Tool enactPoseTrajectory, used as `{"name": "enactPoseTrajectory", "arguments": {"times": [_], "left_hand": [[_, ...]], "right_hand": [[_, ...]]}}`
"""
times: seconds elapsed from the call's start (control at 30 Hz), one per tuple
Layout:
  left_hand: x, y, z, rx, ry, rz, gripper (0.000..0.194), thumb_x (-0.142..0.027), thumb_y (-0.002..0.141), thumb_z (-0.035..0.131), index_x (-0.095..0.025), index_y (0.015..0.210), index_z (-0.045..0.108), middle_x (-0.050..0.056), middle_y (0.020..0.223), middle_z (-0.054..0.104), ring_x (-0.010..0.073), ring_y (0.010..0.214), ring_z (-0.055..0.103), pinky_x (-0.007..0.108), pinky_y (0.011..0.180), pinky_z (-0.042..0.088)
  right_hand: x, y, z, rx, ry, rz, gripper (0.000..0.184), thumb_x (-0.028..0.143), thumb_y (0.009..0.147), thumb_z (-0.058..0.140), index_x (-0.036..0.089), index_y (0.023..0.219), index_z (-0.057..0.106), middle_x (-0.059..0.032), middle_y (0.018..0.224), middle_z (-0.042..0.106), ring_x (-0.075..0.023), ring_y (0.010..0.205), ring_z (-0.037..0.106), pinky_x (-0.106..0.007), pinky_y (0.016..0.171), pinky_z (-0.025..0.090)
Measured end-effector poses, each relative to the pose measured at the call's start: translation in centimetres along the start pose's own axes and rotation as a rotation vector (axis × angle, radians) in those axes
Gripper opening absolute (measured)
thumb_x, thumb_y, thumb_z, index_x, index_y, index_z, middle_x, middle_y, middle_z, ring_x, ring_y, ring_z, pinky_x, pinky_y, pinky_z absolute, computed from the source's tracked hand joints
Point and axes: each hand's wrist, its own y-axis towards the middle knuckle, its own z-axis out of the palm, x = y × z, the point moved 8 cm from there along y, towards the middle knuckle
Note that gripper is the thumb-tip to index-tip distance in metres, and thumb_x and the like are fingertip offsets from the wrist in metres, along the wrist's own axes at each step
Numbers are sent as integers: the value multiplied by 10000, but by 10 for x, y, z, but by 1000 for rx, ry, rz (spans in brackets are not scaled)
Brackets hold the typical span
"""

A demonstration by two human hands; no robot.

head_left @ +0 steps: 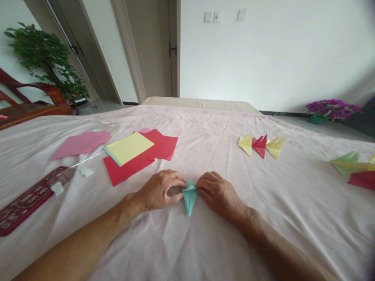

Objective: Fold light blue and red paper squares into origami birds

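A small folded piece of turquoise paper (pixel 190 201) lies on the cloth with its long point toward me. Its upper part has a crosswise fold, with a short tip beyond it. My left hand (pixel 164 189) pinches the left end of that fold between thumb and fingers. On the other side, my right hand (pixel 218 193) grips the right end with its fingertips. Both hands rest low over the cloth, and the fingers partly cover the paper's side corners.
Red sheets (pixel 164 146), a yellow sheet (pixel 130 148) and pink sheets (pixel 80 144) lie at the left. A dark red printed packet (pixel 29 199) is nearer. Folded yellow and red pieces (pixel 259 146) stand right of centre. More folded pieces (pixel 345 164) lie at the right edge.
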Motion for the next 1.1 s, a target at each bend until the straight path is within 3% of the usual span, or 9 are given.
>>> {"name": "enactPoseTrajectory", "arguments": {"times": [0.1, 0.23, 0.43, 0.77, 0.93, 1.1], "left_hand": [[7, 1, 2, -41, -28, -86, 136, -271, 818, 704, -215, 942, 708, 18, 953, 702, 177, 904, 625, 307, 848, 467], [13, 1, 5, -130, -15, -185, 9, -202, 838, 687, -200, 847, 688, 1, 860, 685, 158, 851, 612, 283, 799, 458], [12, 0, 1, -173, 125, -280, 76, -213, 828, 699, -191, 788, 638, -1, 832, 641, 172, 839, 582, 300, 785, 439], [6, 2, 1, -171, 276, -297, 134, -248, 819, 702, -198, 820, 578, 4, 867, 612, 201, 865, 568, 350, 804, 425], [9, -1, -2, -252, 222, -315, 233, -184, 775, 732, -207, 893, 532, 2, 916, 598, 205, 881, 574, 353, 786, 461], [6, 0, -2, -285, 160, -232, 173, -106, 798, 694, -212, 861, 573, 2, 907, 595, 180, 875, 587, 320, 788, 487]], "right_hand": [[0, 1, -1, -13, -18, 32, 98, 198, 928, 552, 199, 861, 624, -30, 872, 614, -168, 841, 533, -279, 760, 441], [0, 2, 0, -24, -59, 66, 109, 212, 934, 544, 194, 843, 601, -33, 867, 595, -176, 834, 519, -285, 754, 432], [-1, 3, 2, -23, -127, 149, 76, 232, 899, 605, 197, 835, 581, -38, 907, 582, -184, 857, 517, -280, 740, 424], [-6, 2, 1, -81, -162, 241, 78, 233, 861, 635, 211, 869, 561, -28, 901, 582, -194, 856, 523, -295, 710, 416], [-10, 1, 0, -146, -118, 245, 159, 203, 827, 658, 215, 929, 537, -28, 911, 587, -200, 858, 535, -308, 701, 430], [-8, 2, 0, -123, -101, 201, 108, 205, 835, 674, 226, 850, 569, -23, 888, 599, -194, 835, 541, -299, 689, 436]]}}
